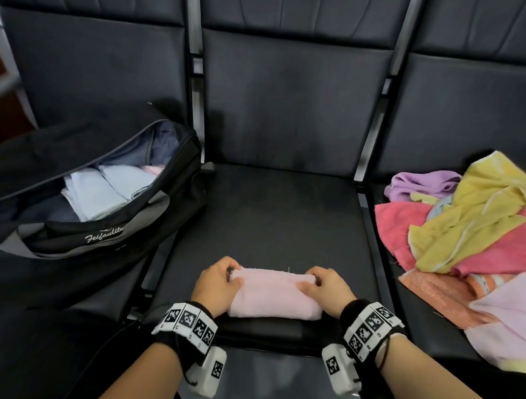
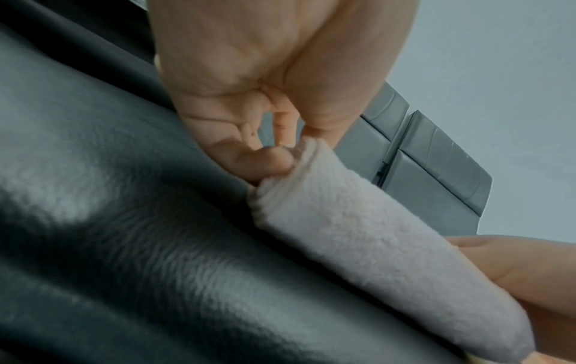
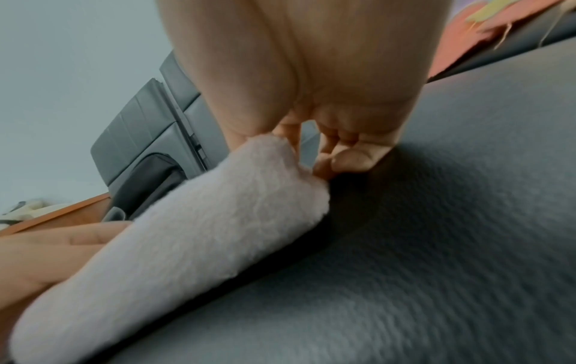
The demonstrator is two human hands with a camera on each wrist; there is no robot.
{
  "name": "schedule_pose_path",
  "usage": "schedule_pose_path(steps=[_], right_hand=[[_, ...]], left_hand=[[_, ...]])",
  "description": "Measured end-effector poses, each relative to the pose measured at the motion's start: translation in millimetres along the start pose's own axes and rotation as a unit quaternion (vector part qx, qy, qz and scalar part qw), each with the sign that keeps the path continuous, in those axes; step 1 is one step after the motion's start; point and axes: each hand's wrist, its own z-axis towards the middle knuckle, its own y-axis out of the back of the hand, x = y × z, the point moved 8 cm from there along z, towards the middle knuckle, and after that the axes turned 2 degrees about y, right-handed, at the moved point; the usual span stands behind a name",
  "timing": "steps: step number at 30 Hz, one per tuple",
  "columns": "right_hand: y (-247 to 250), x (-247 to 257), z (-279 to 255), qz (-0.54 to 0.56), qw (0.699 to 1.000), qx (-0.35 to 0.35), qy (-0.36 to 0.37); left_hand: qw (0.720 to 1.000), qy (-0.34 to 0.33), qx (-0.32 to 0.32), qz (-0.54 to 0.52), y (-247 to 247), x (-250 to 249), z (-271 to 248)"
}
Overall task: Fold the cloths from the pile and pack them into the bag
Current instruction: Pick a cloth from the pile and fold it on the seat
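1. While it lies near the front edge of the middle seat cushion [image 1: 273,213], a folded pale pink cloth [image 1: 274,294] is held at both ends.
2. Its left end is gripped by the left hand [image 1: 216,286], thumb on top and fingers curled behind the far edge; the left wrist view shows the fingertips [image 2: 265,160] pinching the folded layers.
3. Its right end is gripped likewise by the right hand [image 1: 327,291], whose fingertips [image 3: 349,160] are seen tucked at the cloth's corner, against the cushion.
4. An open black duffel bag [image 1: 99,236] is seen on the left seat, with pale folded cloths [image 1: 103,191] packed inside.
5. A loose pile of cloths [image 1: 474,237], yellow, pink, purple and orange, is spread over the right seat.
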Motion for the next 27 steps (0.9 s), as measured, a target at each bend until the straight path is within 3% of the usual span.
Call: schedule_pose_path(steps=[6, 9, 14, 20, 23, 25, 27], right_hand=[[7.2, 10.7, -17.5, -0.02, 0.999, -0.005, 0.026], [21.8, 37.1, -32.7, -0.035, 0.997, 0.011, 0.072], [47.5, 118.9, -71.5, -0.079, 0.966, -0.001, 0.245], [48.4, 171.4, -97.8, -0.12, 0.927, 0.013, 0.355], [61.3, 175.1, -95.3, -0.037, 0.933, -0.07, 0.352], [72.2, 165.0, -83.6, 0.063, 0.946, -0.124, 0.294], [66.1, 156.0, -67.2, 0.142, 0.962, -0.092, 0.213]], left_hand=[[1.0, 0.004, 0.001, 0.028, 4.7, -4.4, -8.2], [0.998, -0.041, -0.01, 0.043, 8.5, -18.7, -16.1], [0.975, -0.158, 0.158, -0.015, -15.5, -69.6, -38.9], [0.965, -0.177, 0.184, -0.054, -13.4, -88.1, -50.3], [0.968, -0.174, 0.162, -0.086, -1.4, -93.4, -51.2], [0.964, -0.161, 0.15, -0.149, 13.3, -96.2, -47.8], [0.954, -0.137, 0.136, -0.229, 32.2, -95.1, -41.7]])
